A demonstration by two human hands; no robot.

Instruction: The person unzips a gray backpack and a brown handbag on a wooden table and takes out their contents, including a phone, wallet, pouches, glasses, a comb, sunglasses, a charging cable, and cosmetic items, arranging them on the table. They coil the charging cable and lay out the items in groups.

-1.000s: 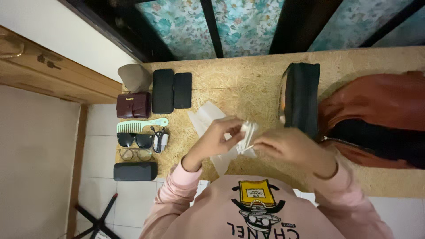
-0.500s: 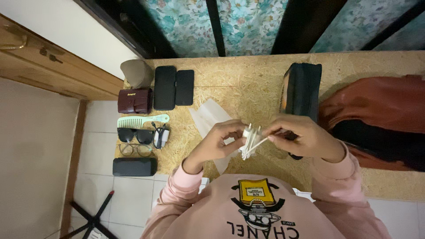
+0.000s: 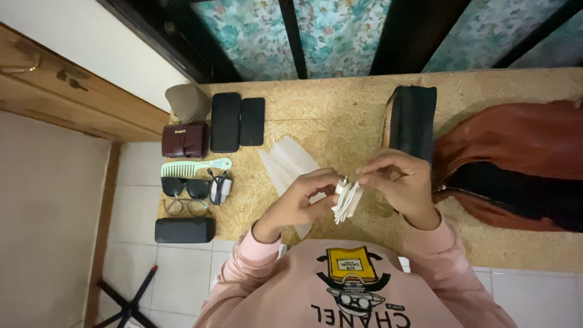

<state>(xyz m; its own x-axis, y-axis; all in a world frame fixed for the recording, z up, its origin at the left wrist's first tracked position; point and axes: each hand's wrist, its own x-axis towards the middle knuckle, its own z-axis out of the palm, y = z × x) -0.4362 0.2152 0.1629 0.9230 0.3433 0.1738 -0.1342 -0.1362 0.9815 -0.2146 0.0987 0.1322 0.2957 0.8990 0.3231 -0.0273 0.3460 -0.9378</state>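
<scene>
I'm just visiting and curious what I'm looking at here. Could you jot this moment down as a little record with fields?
Surface: speckled cork-like table top
Left hand: fingers pinch a small white bundle, possibly a folded cable
Right hand: fingertips grip the top of the same bundle
Under the hands: clear plastic bag, lying flat
Left row: mint comb, sunglasses, clear glasses, black case, maroon wallet
Behind: two black flat cases
Right side: black pouch, brown leather bag, open
</scene>
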